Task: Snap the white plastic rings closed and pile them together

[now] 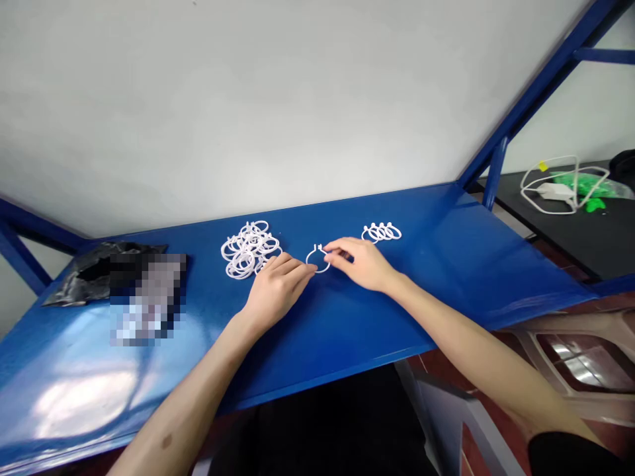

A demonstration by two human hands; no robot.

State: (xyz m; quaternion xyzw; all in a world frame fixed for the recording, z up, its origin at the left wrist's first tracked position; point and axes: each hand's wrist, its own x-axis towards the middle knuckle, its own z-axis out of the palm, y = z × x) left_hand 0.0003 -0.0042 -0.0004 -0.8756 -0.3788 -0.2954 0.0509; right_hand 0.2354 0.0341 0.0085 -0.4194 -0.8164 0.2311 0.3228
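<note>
White thin ring (308, 255): pinched by our left hand (278, 284) and our right hand (364, 262).
Glossy blue counter (327, 344): tangled white ring pile (247, 248) leftward, overlapping white rings (381, 233) rightward.

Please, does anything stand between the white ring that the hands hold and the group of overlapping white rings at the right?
Yes, the right hand itself: it lies between the held ring and the overlapping rings. No other object is visible between them.
</note>
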